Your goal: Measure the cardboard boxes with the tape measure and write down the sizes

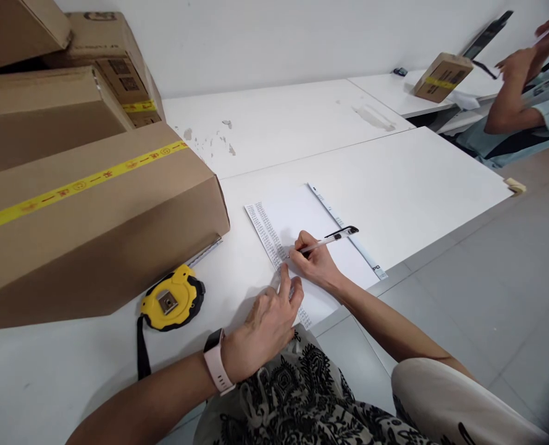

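Note:
My right hand [315,262] grips a white pen with a black clip [330,238], its tip down on the printed column at the left edge of a white paper sheet [302,216] on the white table [417,185]. My left hand [265,324], a pale pink watch on its wrist, rests on the near end of the sheet. Its index finger points out along the printed column and the other fingers are curled. A yellow tape measure [171,300] with a black strap lies on the table just left of my left hand.
A large cardboard box with yellow tape [89,216] fills the left of the table, with more boxes [47,105] stacked behind it. At the far right another person's arm [510,93] reaches over a second table beside a small cardboard box [442,76]. Grey floor lies to the right.

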`<action>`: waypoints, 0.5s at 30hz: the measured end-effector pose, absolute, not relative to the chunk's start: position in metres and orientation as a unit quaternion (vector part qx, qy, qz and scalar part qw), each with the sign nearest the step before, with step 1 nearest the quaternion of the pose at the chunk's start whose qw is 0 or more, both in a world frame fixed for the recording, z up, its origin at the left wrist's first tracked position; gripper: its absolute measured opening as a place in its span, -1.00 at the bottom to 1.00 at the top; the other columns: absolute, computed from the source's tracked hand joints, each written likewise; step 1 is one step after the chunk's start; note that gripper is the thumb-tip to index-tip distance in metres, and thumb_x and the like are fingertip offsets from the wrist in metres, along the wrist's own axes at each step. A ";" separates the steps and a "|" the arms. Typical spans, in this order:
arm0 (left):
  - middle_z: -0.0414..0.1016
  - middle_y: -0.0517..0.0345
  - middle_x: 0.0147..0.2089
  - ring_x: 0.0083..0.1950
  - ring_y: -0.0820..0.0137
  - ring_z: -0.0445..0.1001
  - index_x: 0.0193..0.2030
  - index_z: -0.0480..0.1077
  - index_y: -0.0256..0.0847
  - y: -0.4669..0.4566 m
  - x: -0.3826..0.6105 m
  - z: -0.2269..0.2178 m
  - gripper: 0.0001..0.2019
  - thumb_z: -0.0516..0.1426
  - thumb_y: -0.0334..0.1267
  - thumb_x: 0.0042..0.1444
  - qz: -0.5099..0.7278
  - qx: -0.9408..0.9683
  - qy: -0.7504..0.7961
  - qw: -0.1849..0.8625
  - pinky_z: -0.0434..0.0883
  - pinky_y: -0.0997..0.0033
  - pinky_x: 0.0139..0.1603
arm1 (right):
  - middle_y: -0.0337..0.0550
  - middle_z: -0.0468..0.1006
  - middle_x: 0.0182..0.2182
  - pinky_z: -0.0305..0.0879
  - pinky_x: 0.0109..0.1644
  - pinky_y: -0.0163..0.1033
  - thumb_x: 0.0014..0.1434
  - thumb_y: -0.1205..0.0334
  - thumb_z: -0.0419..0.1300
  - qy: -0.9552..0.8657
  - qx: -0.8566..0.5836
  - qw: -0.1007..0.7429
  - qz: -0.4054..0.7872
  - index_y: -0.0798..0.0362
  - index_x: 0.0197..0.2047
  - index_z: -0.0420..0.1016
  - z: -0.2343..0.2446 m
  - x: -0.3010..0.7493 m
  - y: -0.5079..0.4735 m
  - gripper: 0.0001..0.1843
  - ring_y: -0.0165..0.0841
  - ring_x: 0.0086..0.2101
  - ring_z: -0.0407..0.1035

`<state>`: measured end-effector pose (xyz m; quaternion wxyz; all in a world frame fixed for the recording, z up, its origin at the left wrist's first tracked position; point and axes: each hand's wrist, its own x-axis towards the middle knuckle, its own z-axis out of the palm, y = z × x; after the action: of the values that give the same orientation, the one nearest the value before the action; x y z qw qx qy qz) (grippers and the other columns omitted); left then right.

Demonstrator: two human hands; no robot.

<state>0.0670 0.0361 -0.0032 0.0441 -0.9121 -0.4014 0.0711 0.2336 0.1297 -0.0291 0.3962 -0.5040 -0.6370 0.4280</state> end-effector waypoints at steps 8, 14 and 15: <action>0.04 -0.63 0.53 -0.26 0.27 0.53 0.49 0.09 -0.47 0.035 0.066 -0.003 -0.08 0.28 0.09 0.17 0.059 -0.915 -0.392 0.072 0.51 0.28 -0.34 | -0.39 0.12 -0.58 -0.04 -0.44 -0.26 0.08 0.27 0.20 -0.635 -0.504 0.397 0.431 -0.05 -0.47 0.15 -0.029 0.234 0.130 -0.75 -0.44 -0.51 0.00; 0.02 -0.55 0.56 -0.24 0.26 0.52 0.49 0.10 -0.35 0.036 0.066 -0.004 -0.10 0.28 0.10 0.17 0.070 -0.912 -0.402 0.050 0.52 0.26 -0.32 | -0.39 0.09 -0.58 -0.05 -0.44 -0.26 0.09 0.28 0.21 -0.634 -0.505 0.397 0.430 -0.05 -0.47 0.13 -0.029 0.234 0.130 -0.72 -0.44 -0.51 -0.01; 0.03 -0.53 0.56 -0.23 0.24 0.53 0.49 0.10 -0.34 0.036 0.066 -0.004 -0.11 0.28 0.11 0.17 0.071 -0.911 -0.403 0.046 0.52 0.26 -0.33 | -0.39 0.09 -0.58 -0.04 -0.44 -0.26 0.09 0.28 0.21 -0.635 -0.505 0.397 0.429 -0.05 -0.47 0.13 -0.029 0.234 0.130 -0.72 -0.44 -0.51 -0.01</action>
<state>0.0663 0.0360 -0.0043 0.0462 -0.9111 -0.4035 0.0707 0.2336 0.1301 -0.0293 0.3967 -0.5052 -0.6349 0.4294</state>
